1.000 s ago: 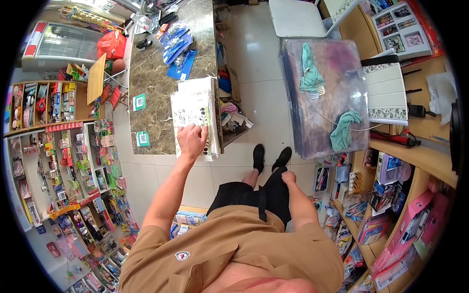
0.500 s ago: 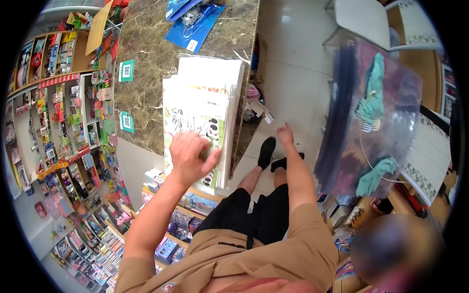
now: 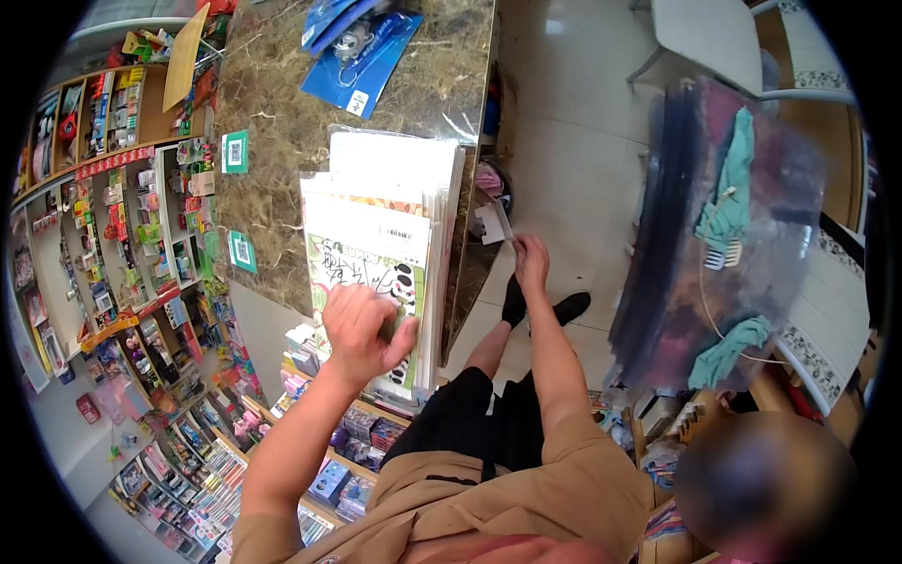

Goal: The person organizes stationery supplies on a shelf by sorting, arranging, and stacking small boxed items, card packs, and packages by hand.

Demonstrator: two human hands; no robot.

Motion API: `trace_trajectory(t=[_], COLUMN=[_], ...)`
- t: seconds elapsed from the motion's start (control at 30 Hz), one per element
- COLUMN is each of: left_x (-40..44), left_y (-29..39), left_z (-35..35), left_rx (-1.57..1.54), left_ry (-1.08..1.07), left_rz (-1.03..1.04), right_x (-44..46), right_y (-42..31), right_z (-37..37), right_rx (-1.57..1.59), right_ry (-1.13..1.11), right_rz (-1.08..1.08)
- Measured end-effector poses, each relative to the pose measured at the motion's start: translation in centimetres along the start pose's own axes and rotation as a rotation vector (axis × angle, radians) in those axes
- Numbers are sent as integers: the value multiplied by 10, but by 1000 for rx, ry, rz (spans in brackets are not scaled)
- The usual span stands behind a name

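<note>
A thick stack of flat packets in clear sleeves (image 3: pixel 440 254) lies along the counter's edge. The top packet (image 3: pixel 371 226) has a white header with a barcode and a green border printed with pandas and dark brush writing. On its lower part rests my left hand (image 3: pixel 359 334), fingers curled under and thumb out to the side; whatever the fingertips grip is hidden. Past the counter's edge hangs my right hand (image 3: pixel 532 263), fingers loosely bent. Its fingertips overlap the end of a white card (image 3: pixel 491 224) below; I cannot tell whether they touch.
The brown marble counter (image 3: pixel 272 179) carries blue carded packages (image 3: pixel 362 70) and two green QR-code cards (image 3: pixel 236 151). To the right, a pile of clear plastic sheets (image 3: pixel 658 254) holds teal cloths (image 3: pixel 731 188). Packed shelves (image 3: pixel 122 216) line the left. A white chair (image 3: pixel 705 42) stands behind.
My right hand has come down and left, closer to the white card, with its fingers more gathered. My left hand stays on the stack. The whole view has shifted slightly.
</note>
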State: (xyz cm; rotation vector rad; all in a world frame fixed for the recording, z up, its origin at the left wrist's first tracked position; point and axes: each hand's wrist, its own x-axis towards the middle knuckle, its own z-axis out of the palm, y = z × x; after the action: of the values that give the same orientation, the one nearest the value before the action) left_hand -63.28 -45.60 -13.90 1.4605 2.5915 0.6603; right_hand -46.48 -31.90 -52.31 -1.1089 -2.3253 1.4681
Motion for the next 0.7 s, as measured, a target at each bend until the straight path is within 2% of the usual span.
trace_trajectory(t=[0.13,0.3,0.43,0.57,0.63,0.7], left_x=[2,0,1,1,-1,-1], left_y=[5,11,13,15,14,15], left_z=[-6,-9,-14,-17,-18,-18], left_rx=[-13,-35,-25,-29,-21,-25], left_ry=[-9,18,40,54,41,54], left_rz=[-19,0,5,1,-3,-6], right_x=[-21,13,91,199,242,298], right_y=[-78,-145,-164,-187,-205,-185], right_z=[-95,-216,-304,-390,-433,-461], right_rx=[63,25,115,240,98,323], right_ry=[147,394,486,599,701,727], right_rz=[-62,-101,-64,-169,-199,-263])
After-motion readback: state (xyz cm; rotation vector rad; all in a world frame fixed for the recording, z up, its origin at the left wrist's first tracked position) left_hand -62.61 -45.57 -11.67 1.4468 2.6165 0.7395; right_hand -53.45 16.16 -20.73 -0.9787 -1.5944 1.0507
